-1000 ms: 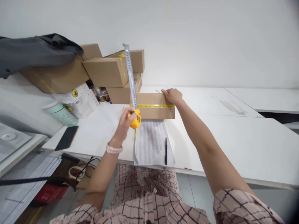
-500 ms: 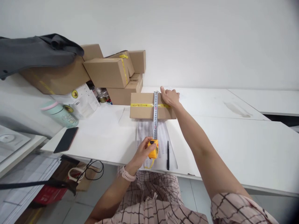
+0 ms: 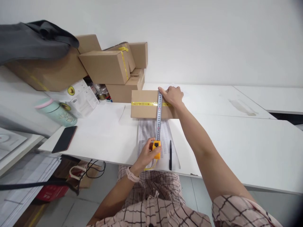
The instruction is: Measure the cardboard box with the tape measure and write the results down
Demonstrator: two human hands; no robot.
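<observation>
My left hand (image 3: 148, 153) is closed around the yellow case of a tape measure (image 3: 156, 150) near the table's front edge. Its metal blade (image 3: 158, 113) runs out away from me, across the top of a small cardboard box (image 3: 144, 111) sealed with yellow tape. At the far edge of that box, my right hand (image 3: 174, 96) grips its right part, the thumb on the blade's end. The fingertips behind the edge are partly hidden. Under the blade and case lies a printed sheet (image 3: 167, 134), partly beneath the box, with a black pen (image 3: 170, 154) on it.
More cardboard boxes (image 3: 104, 67) are stacked at the back left, with a dark grey cloth item (image 3: 35, 42) over one. A mint bottle (image 3: 56, 113), a white avocado-print box (image 3: 82, 102) and a phone (image 3: 64, 139) are on the white table (image 3: 227, 148). The wall stands behind.
My right thumb has come down onto the blade's end at the box's far edge. The blade has shifted slightly to the right and the tape measure's case has turned a little.
</observation>
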